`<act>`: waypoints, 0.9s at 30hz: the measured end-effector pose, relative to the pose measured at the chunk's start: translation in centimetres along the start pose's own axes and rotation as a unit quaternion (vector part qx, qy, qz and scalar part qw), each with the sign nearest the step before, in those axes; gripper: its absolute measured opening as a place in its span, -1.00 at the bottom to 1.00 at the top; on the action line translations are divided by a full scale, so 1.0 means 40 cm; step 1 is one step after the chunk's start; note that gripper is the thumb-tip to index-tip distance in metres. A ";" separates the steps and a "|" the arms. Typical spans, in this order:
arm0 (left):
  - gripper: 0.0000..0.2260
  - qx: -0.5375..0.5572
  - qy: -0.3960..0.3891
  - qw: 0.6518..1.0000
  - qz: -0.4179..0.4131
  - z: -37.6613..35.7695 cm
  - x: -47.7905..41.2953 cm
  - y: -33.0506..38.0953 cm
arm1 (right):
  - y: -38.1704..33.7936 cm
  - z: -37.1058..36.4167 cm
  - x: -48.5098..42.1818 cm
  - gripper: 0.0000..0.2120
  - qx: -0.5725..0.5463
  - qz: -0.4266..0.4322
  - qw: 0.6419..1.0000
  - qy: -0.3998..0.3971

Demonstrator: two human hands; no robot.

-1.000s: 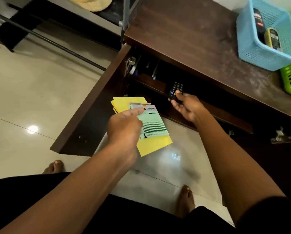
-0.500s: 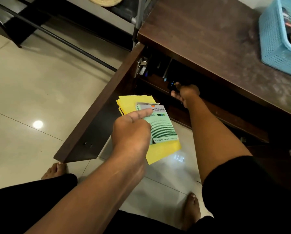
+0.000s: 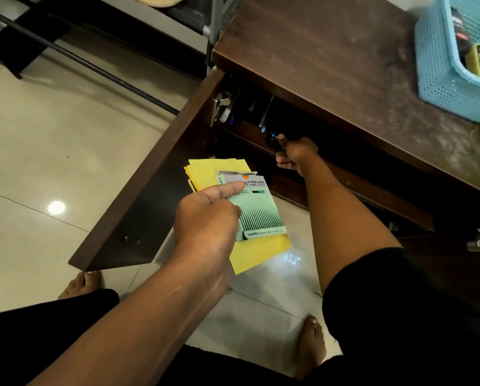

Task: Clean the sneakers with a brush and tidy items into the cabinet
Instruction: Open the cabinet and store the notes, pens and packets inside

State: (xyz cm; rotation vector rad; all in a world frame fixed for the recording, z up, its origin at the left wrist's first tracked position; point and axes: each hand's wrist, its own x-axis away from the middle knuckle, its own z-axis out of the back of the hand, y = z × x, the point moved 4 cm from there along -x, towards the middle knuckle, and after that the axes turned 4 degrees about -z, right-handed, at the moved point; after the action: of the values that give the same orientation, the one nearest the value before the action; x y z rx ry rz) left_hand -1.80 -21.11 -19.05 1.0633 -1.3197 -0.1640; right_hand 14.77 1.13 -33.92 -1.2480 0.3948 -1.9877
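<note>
Here the person's left hand (image 3: 205, 227) pinches a green lead box (image 3: 257, 210) on top of yellow paper sheets (image 3: 261, 252), thumb pressed along the box, held over the tiled floor (image 3: 52, 151) beside the open cabinet door (image 3: 149, 196). The right hand (image 3: 296, 153) reaches into the cabinet (image 3: 330, 65), fingers closed around a dark remote (image 3: 272, 140) at the shelf's front edge. A blue basket (image 3: 445, 82) sits near the cabinet top's right edge.

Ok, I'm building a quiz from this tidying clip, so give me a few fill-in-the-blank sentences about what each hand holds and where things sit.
1. The left hand holds a green Camlin lead pack on top of ____ paper sheets.
2. The right hand pushes a black ____ into the open cabinet.
3. On the cabinet top stands a ____ plastic basket.

Missing: yellow; remote control; blue
</note>
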 end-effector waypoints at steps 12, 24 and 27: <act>-0.67 -0.037 -0.089 0.995 -0.007 -0.015 0.001 0.027 | 0.000 0.100 0.248 -0.53 -0.001 0.049 0.997 -0.061; -0.40 -0.156 -0.376 0.909 -0.090 -0.123 0.176 -0.015 | 0.210 0.271 0.797 -0.69 -0.296 0.034 0.950 -0.095; -0.35 -0.149 -0.390 0.904 -0.095 -0.133 0.188 -0.024 | 0.229 0.286 0.811 -0.73 -0.291 0.033 0.954 -0.070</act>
State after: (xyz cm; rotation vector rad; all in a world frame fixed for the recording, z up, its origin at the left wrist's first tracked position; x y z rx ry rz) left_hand 5.41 -23.62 -13.82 0.8822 -1.8162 -0.9917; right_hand 20.52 -27.22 -13.16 -1.6930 0.9863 -1.7661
